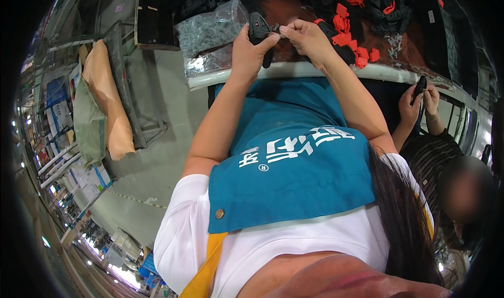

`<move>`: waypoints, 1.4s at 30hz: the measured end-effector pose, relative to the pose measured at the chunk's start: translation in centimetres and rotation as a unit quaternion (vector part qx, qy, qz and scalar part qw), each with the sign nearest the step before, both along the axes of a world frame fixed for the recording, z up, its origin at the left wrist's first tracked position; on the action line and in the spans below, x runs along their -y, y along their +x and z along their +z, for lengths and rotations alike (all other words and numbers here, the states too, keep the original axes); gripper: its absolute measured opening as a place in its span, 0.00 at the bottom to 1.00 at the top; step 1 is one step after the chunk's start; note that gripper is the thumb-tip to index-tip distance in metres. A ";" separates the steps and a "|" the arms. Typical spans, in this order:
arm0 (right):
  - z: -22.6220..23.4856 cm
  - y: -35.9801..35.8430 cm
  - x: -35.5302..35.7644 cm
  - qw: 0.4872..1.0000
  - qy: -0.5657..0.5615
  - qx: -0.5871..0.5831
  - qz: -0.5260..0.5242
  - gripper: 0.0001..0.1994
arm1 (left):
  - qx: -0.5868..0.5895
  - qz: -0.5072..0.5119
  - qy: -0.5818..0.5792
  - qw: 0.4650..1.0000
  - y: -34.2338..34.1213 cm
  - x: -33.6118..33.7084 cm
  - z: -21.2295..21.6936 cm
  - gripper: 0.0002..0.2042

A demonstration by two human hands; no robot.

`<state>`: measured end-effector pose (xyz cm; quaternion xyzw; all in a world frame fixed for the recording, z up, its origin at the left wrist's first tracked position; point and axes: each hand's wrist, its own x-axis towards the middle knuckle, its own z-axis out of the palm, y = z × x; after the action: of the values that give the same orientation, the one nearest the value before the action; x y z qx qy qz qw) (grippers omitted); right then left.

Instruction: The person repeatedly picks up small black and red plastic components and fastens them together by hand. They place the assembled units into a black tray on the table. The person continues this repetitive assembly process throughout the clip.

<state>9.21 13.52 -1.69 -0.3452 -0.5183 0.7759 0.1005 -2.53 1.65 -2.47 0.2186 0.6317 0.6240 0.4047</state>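
Over the near edge of the worktable, my left hand (249, 52) grips a black moulded plastic part (258, 27), its thumb lying across the front. Close to its right side, my right hand (306, 39) has thumb and forefinger pinched on a small dark piece (276, 29), which meets or nearly meets the black part. Whether the two are joined is too small to tell. A clear plastic bag of small grey pieces (212, 30) lies left of my left hand. Orange-red plastic clips (342, 24) are scattered to the right of my right hand.
Black plastic parts (388, 17) are heaped on the far right of the table, near a little pile of silvery screws or pins (394, 45). A white padded rim (283, 70) runs along its front. At right, a co-worker's hands (418, 101) hold another black part.
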 end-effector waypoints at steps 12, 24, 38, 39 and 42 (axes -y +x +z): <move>-1.1 0.4 0.4 0.998 0.027 -0.053 -0.034 0.08 | 0.041 -0.042 -0.017 0.998 -0.6 -0.8 0.1 0.16; -2.2 1.6 -1.1 0.982 0.174 -0.054 -0.047 0.08 | 0.162 -0.020 -0.048 0.985 -1.5 -0.3 -2.7 0.13; 0.4 0.8 3.4 0.983 0.071 -0.108 -0.133 0.07 | 0.277 0.016 0.090 0.957 0.8 0.6 1.9 0.11; 0.3 0.8 3.4 0.982 0.081 -0.110 -0.129 0.07 | 0.269 0.021 0.086 0.959 1.0 0.6 2.2 0.10; 0.3 0.8 3.5 0.976 0.116 -0.125 -0.136 0.07 | 0.240 0.033 0.086 0.966 1.9 0.5 3.0 0.08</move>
<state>9.96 9.98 -1.36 -0.2990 -0.5367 0.7262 0.3084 -0.67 1.12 0.55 0.0757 0.4663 0.7233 0.5037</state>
